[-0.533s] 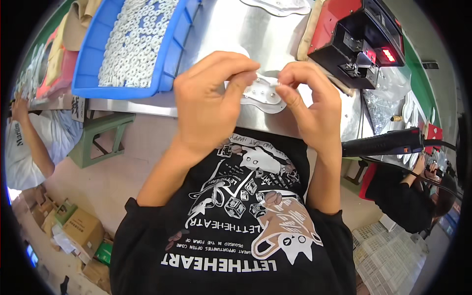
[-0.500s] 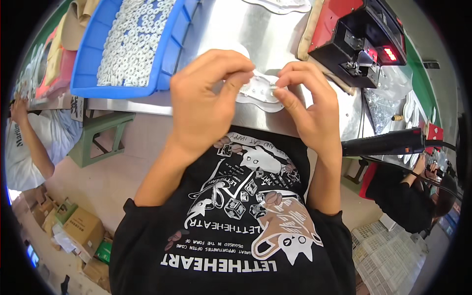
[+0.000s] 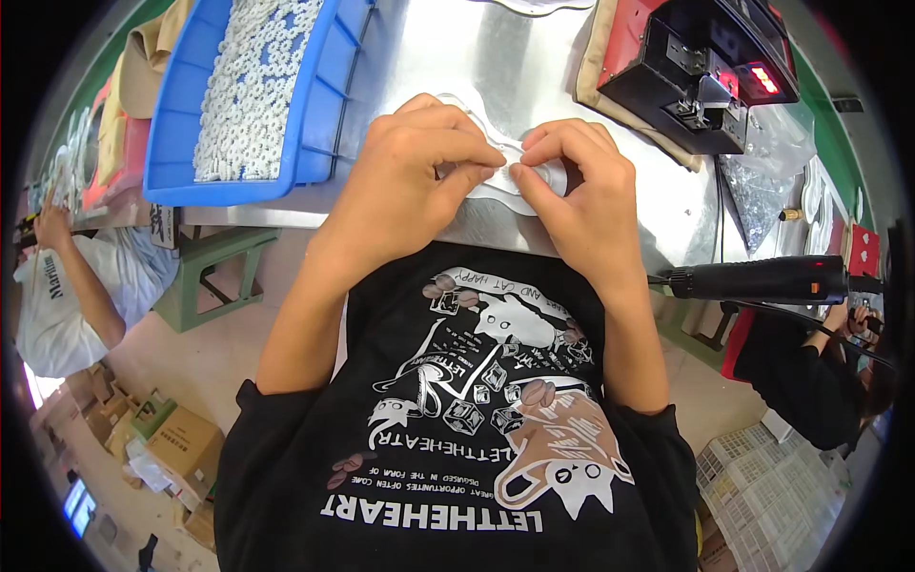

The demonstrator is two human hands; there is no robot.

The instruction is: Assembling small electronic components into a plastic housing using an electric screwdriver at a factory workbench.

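A white moulded plastic housing [image 3: 506, 197] lies at the near edge of the metal table, mostly covered by my hands. Over its left part, my left hand [image 3: 412, 181] is closed, thumb and forefinger pinched together. From the other side my right hand [image 3: 583, 195] also pinches, its fingertips close to those of the left. Whatever sits between the fingertips is too small and too hidden to name. To the left stands a blue bin [image 3: 320, 114] holding many small white toothed plastic wheels [image 3: 250, 95].
A red and black machine [image 3: 701, 86] with a lit red display stands at the back right. A black power screwdriver [image 3: 753, 281] juts in at the right edge of the table. Another white housing [image 3: 543, 6] lies far back. Co-workers sit on both sides.
My right hand has moved left, bringing its fingertips close to my left hand's over the housing. Its inside, visible before, is now largely covered. The whole view has shifted slightly.
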